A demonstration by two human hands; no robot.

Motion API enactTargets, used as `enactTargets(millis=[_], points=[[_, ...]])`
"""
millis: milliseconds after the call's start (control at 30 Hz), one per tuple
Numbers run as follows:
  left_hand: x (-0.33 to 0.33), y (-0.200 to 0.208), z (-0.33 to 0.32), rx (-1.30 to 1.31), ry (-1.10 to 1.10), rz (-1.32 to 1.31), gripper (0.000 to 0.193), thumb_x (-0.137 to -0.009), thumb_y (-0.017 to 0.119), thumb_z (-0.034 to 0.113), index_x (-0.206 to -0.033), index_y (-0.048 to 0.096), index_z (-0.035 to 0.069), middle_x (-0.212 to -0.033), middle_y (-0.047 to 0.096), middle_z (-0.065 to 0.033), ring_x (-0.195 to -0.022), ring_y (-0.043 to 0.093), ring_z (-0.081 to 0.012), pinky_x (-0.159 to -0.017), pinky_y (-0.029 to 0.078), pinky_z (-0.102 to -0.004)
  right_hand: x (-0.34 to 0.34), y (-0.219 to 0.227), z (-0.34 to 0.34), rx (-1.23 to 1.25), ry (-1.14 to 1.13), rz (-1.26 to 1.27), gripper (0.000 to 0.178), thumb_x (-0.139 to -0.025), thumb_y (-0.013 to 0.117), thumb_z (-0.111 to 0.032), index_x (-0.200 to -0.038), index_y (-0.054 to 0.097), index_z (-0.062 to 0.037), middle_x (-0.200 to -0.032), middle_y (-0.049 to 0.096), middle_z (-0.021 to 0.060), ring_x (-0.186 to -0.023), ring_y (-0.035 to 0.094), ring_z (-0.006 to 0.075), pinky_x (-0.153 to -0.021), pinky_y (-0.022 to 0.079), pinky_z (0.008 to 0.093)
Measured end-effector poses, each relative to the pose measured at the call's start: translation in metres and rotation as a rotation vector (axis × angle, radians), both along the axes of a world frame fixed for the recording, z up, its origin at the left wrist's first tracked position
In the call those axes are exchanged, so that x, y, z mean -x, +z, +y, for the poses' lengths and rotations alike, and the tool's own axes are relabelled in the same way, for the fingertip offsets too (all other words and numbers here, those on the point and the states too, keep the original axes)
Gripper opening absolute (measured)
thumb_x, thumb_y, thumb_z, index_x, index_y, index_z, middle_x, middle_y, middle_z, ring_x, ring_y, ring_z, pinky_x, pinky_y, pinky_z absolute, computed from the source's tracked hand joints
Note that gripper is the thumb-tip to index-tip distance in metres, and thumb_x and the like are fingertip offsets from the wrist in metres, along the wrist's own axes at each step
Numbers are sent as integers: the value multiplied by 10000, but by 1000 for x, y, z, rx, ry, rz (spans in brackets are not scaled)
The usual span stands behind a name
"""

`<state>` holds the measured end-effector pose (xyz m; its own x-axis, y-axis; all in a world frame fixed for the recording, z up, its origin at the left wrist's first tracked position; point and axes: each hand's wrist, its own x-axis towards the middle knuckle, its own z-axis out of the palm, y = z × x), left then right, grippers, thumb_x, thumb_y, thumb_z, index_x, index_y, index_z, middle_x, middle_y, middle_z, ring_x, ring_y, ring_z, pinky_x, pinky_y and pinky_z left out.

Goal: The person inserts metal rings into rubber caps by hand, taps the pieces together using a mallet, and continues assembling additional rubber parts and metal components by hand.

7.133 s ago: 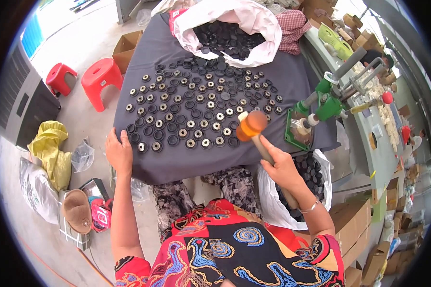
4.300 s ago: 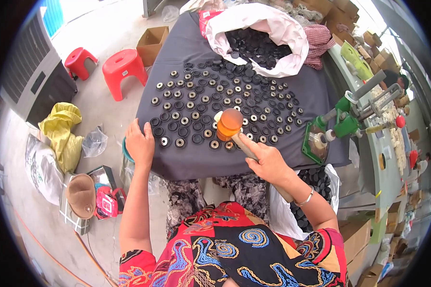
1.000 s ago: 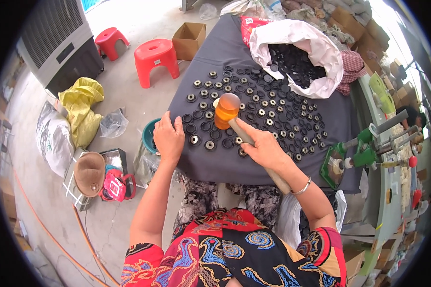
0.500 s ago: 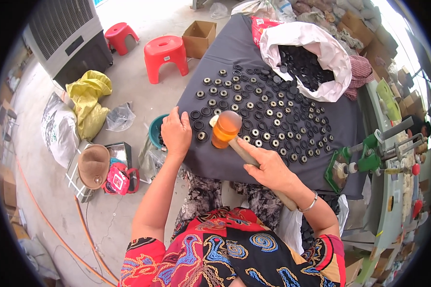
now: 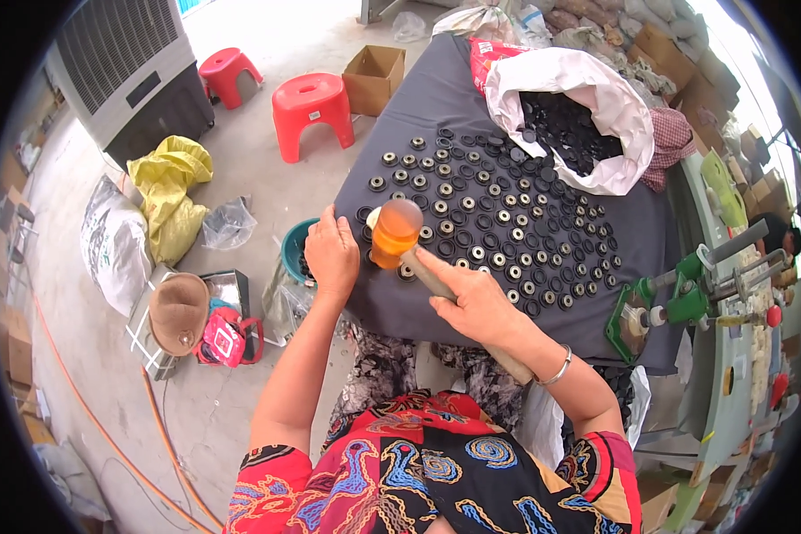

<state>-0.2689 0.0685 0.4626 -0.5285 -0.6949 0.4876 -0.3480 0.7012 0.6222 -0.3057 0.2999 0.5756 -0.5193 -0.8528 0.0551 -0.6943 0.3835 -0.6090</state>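
Right hand is clamped on an amber-headed mallet; metal-centred black rings are laid beyond. Left hand grip cannot be determined.

Left hand at the tabletop's left edge, fingers extended — right hand curled closed above the near edge, forearm slanting inward.

Top: red, black and maroon panels, blue and yellow corded swirls; short patterned sleeves. Trousers: mottled black-and-grey print. Right hand: ungloved, silver-toned bangle at wrist.
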Motion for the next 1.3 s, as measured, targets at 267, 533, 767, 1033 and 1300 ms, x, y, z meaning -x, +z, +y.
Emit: enactTargets(millis=[267,533,767,1033,1300], points=[[1,-4,-3,1,3,31,319,-925,506,183,-1191,555,14,-925,636,-204,-871,596,-376,-767,460,-475,-5,-3,-17,-48,8,169,719,-783,635,-116,-1447,367,-182,-749,577,167,-673,607,352,-657,503,449],[2,-5,-3,12,5,49,326,-925,505,183,-1199,554,12,-950,637,-205,-884,600,-377,-775,463,-474,7,7,-3,42,-51,37,680,-777,632,-64,-1418,410,-111,-1055,643,217,-916,652,340,-814,523,378],[-1,3,0,-24,12,-5,305,-935,504,174,-1187,571,17,-1039,658,-180,-941,612,-347,-815,473,-423,29,22,12,32,-167,39,670,-777,626,-33,-1410,416,-89,-1183,611,221,-991,657,301,-852,512,353],[-2,4,1,-38,1,0,333,-912,535,194,-1178,567,-4,-938,643,-198,-897,593,-361,-787,461,-454,34,11,8,-160,-198,-46,672,-775,628,-34,-1410,413,-87,-1076,647,225,-927,674,289,-796,512,354],[-2,11,4,-29,-7,-12,345,-907,540,196,-1176,566,-18,-944,651,-193,-910,592,-354,-794,464,-444,52,-4,-17,-45,-129,166,671,-774,639,-80,-1405,414,-105,-1025,651,241,-875,662,358,-781,518,389]])
